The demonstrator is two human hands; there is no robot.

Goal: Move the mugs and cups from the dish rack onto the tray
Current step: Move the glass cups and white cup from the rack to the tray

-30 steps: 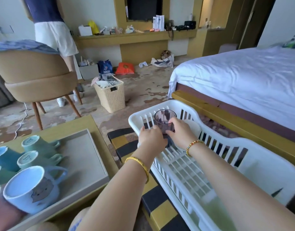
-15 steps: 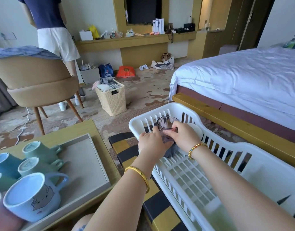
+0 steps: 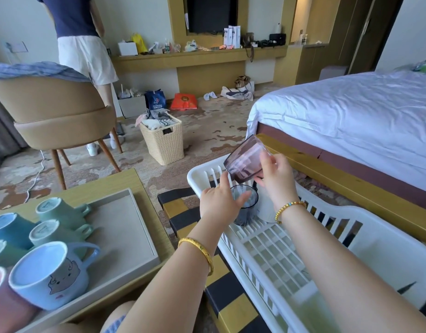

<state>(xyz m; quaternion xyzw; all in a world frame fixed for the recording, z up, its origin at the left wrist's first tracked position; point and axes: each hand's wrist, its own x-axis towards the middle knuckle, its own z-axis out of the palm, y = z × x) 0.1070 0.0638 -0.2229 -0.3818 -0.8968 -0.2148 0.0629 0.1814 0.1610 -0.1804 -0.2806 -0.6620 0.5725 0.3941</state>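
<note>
My right hand point(image 3: 275, 177) grips a purple glass cup point(image 3: 245, 161), lifted and tilted above the far end of the white dish rack point(image 3: 365, 234). Below it my left hand point(image 3: 218, 204) holds a dark grey-blue glass cup point(image 3: 245, 205) that stands in the rack beside a white cup point(image 3: 265, 210). The grey tray point(image 3: 125, 231) lies on the wooden table at the left. Several upside-down mugs stand on it: a blue mug with a cartoon face point(image 3: 48, 275), green mugs point(image 3: 58, 212) and others.
The rack sits on a black-and-yellow stool point(image 3: 180, 207). A bed with a wooden frame point(image 3: 346, 186) runs along the right. A wicker basket point(image 3: 162, 140) and a tan chair point(image 3: 58, 116) stand on the carpet ahead, with a person point(image 3: 80, 44) behind the chair.
My right hand has lifted the purple cup off the dark cup it was stacked on and tilted it. My left hand stays on the dark cup in the rack.
</note>
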